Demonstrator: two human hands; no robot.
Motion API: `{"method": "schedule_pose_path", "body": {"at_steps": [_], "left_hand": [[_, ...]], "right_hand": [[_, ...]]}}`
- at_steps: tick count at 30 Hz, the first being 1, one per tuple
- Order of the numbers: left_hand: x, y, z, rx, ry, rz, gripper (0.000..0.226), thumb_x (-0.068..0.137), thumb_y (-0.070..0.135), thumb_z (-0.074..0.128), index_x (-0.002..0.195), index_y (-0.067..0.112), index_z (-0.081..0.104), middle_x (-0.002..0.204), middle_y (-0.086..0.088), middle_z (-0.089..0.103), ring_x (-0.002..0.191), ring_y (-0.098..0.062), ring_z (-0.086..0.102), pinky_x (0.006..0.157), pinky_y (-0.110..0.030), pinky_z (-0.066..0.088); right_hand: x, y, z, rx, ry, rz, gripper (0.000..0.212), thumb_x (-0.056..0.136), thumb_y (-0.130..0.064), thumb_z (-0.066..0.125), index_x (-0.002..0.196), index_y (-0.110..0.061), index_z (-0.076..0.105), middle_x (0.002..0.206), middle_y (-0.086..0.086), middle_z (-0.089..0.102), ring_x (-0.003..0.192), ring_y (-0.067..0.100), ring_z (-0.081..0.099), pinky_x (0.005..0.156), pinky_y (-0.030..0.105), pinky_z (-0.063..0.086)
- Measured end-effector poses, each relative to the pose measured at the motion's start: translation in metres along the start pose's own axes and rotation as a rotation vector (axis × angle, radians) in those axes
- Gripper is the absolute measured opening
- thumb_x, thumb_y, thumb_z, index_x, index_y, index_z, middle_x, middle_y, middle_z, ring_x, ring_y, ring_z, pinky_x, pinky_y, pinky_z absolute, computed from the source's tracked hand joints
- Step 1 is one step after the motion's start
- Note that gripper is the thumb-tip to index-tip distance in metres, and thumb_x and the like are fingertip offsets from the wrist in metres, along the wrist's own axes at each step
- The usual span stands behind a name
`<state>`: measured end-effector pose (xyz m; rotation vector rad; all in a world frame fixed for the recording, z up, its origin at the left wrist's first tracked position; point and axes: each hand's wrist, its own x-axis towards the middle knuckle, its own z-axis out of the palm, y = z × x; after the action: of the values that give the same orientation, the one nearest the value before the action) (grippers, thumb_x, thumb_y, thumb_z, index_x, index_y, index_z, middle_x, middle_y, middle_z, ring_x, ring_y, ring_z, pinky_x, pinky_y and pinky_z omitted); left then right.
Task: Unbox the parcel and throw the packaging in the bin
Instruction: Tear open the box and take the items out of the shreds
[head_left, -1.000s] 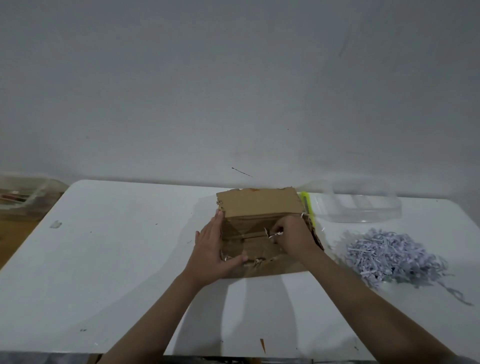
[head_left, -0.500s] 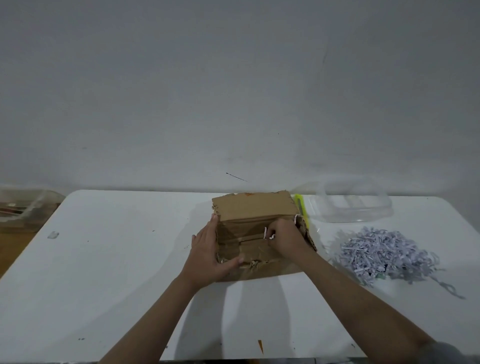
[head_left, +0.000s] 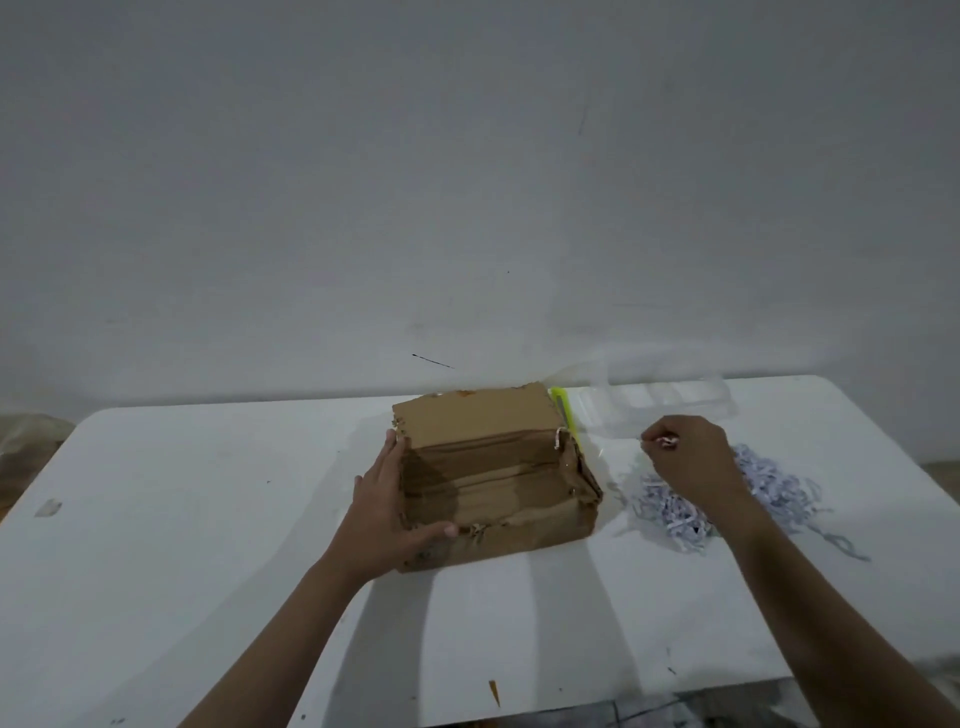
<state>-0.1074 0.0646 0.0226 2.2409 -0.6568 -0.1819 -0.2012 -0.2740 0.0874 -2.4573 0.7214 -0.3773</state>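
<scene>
- Table, white, fills the near view; its left half is bare apart from small marks, with a dim clutter beyond its far-left corner that I cannot make out.
- Left hand lies spread against the left wall of the cardboard box, thumb hooked over the near rim, steadying it rather than lifting it.
- The box sits at the middle of the table, toward the far edge, flaps open and torn; its inside looks nearly emptied, with a stray strip or two clinging at the far right corner.
- A yellow-green item shows as a thin strip just beyond the box's right far edge; what it is I cannot tell.
- A clear plastic tray rests at the far edge, right of the box.
- Right hand hovers above the shredded paper, fingertips pressed together, pinching a few strips.
- The shredded paper is heaped on the table right of the box, well apart from it.
- Judgement: unpacking seems almost done; binning has not begun, and no bin is in view.
- Room: the heap lies fairly near the right edge, so sweeping it could spill strips off; the near table, between the arms, gives open room for gathering.
</scene>
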Motion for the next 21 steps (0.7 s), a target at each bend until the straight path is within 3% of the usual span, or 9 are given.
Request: {"method": "schedule_pose_path", "body": {"at_steps": [4,8,12,15,17,21], "left_hand": [[0.0,-0.003,0.003,-0.038,-0.013,-0.024,0.135,0.046,0.085,0.063,0.151,0.029,0.0,0.154,0.017,-0.002,0.144,-0.014,0.007,0.117,-0.039,0.017],[-0.001,-0.003,0.003,-0.056,-0.028,-0.023,0.136,0.044,0.084,0.066,0.15,0.029,0.001,0.155,0.016,-0.002,0.145,-0.016,0.007,0.115,-0.034,0.016],[-0.001,-0.003,0.003,-0.056,-0.032,-0.031,0.136,0.043,0.081,0.069,0.15,0.032,0.0,0.155,0.016,-0.001,0.145,-0.017,0.007,0.116,-0.039,0.017],[-0.004,-0.002,0.003,-0.054,-0.019,-0.035,0.135,0.044,0.079,0.071,0.15,0.032,0.002,0.155,0.017,0.001,0.144,-0.018,0.009,0.116,-0.041,0.02],[-0.006,-0.001,0.004,-0.049,-0.004,-0.032,0.135,0.044,0.08,0.07,0.151,0.029,0.003,0.156,0.013,0.005,0.143,-0.018,0.012,0.115,-0.041,0.022],[-0.011,0.002,0.005,-0.049,0.025,-0.018,0.136,0.044,0.085,0.064,0.151,0.025,0.006,0.156,0.011,0.01,0.142,-0.018,0.016,0.115,-0.039,0.024]], "right_hand": [[-0.004,0.024,0.004,-0.213,-0.083,0.054,0.021,0.09,-0.016,0.056,0.091,-0.004,0.073,0.1,0.015,0.071,0.097,0.031,0.065,0.083,0.03,0.046],[-0.012,0.008,0.014,-0.165,0.048,-0.016,0.025,0.088,-0.006,0.055,0.109,-0.007,0.069,0.116,0.015,0.067,0.111,0.032,0.06,0.097,0.037,0.044],[-0.01,-0.025,0.032,0.042,0.122,-0.188,0.018,0.083,-0.007,0.064,0.1,-0.005,0.071,0.101,0.015,0.071,0.096,0.032,0.066,0.086,0.039,0.052],[-0.002,-0.046,0.049,0.001,-0.078,-0.254,0.037,0.076,-0.021,0.075,0.11,-0.01,0.068,0.106,0.013,0.063,0.099,0.027,0.058,0.083,0.04,0.051],[0.005,-0.052,0.06,-0.119,-0.212,-0.275,0.046,0.073,-0.021,0.076,0.117,-0.016,0.065,0.11,0.013,0.058,0.105,0.028,0.054,0.085,0.04,0.049],[0.012,-0.049,0.066,-0.116,-0.137,-0.318,0.026,0.079,-0.008,0.066,0.104,-0.009,0.072,0.104,0.014,0.068,0.098,0.032,0.061,0.087,0.04,0.05]]}}
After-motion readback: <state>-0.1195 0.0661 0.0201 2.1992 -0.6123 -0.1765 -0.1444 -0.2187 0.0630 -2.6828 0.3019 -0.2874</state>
